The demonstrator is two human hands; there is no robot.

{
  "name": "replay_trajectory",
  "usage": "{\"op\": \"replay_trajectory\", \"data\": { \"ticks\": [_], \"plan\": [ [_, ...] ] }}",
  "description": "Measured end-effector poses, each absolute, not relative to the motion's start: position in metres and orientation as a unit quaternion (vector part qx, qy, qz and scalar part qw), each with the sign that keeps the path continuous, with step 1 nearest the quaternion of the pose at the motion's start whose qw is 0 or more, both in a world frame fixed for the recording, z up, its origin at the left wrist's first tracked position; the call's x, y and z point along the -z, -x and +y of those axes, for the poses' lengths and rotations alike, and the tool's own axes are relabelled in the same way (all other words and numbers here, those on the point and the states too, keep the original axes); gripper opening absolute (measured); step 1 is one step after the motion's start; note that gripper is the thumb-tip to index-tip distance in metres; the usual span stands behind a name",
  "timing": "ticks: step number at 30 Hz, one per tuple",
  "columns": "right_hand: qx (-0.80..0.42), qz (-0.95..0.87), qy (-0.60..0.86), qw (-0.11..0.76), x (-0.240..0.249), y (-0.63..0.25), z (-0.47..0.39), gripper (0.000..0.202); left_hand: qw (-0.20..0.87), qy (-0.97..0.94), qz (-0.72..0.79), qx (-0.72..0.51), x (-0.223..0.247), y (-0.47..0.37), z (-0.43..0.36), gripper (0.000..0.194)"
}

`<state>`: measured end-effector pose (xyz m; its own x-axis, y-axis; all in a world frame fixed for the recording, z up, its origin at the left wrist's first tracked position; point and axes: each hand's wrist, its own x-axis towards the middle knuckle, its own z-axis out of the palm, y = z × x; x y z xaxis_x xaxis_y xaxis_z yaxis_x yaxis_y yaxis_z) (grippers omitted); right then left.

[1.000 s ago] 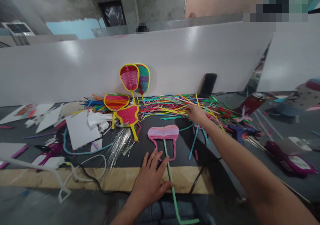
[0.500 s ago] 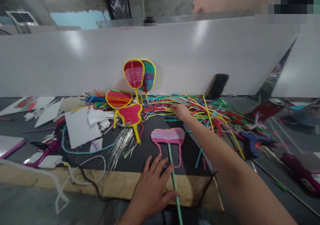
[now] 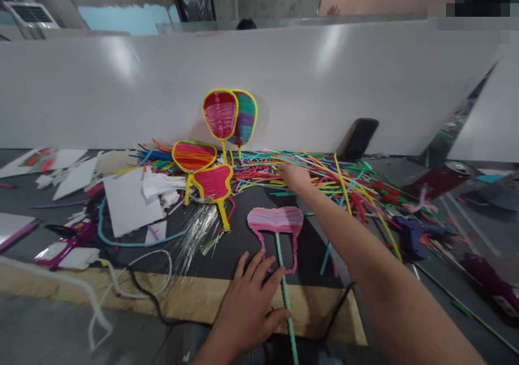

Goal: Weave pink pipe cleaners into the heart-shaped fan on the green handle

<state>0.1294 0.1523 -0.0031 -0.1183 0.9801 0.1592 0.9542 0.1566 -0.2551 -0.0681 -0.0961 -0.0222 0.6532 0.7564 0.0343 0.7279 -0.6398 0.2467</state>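
My left hand (image 3: 253, 303) lies flat with spread fingers at the front edge of the table. Its fingertips touch the lower rim of a pink and lilac pipe-cleaner fan (image 3: 275, 220), and its thumb reaches the fan's twisted green stem (image 3: 286, 294). The fan's upper part is filled; below, the frame is bare. My right hand (image 3: 295, 178) reaches across to the heap of colourful pipe cleaners (image 3: 259, 173), its fingers bent together among them. What those fingers pinch, if anything, is hidden.
Finished pipe-cleaner fans, including a red and yellow one (image 3: 213, 182), stand or lie left of centre. Silver tinsel (image 3: 198, 232), white paper (image 3: 132, 205) and a purple glue gun (image 3: 67, 243) are to the left. A phone (image 3: 360, 138), drink can (image 3: 446, 177) and blue glue gun (image 3: 413, 236) are right.
The view has tilted and shifted slightly. My right hand stays at the pipe-cleaner heap with little movement; my left hand keeps its place on the fan.
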Motion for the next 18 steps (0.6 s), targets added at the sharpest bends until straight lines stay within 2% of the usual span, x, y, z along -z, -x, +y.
{"op": "replay_trajectory", "data": {
  "ticks": [7, 8, 12, 14, 18],
  "plan": [
    [0.017, -0.669, 0.684, 0.292, -0.043, -0.172, 0.155, 0.027, 0.092, -0.904, 0.413, -0.062, 0.023, 0.067, -0.096, 0.061],
    [0.026, -0.654, 0.681, 0.329, -0.048, -0.178, 0.157, 0.025, 0.089, -0.904, 0.413, -0.061, 0.023, 0.067, -0.096, 0.061],
    [0.007, -0.546, 0.599, 0.586, -0.068, -0.202, 0.170, 0.014, 0.076, -0.906, 0.413, -0.060, 0.024, 0.066, -0.098, 0.061],
    [-0.003, -0.509, 0.560, 0.654, -0.078, -0.212, 0.180, 0.013, 0.070, -0.906, 0.413, -0.061, 0.025, 0.066, -0.098, 0.060],
    [0.066, -0.548, 0.534, 0.640, -0.091, -0.218, 0.190, 0.009, 0.068, -0.906, 0.413, -0.061, 0.025, 0.067, -0.096, 0.061]
  ]
}}
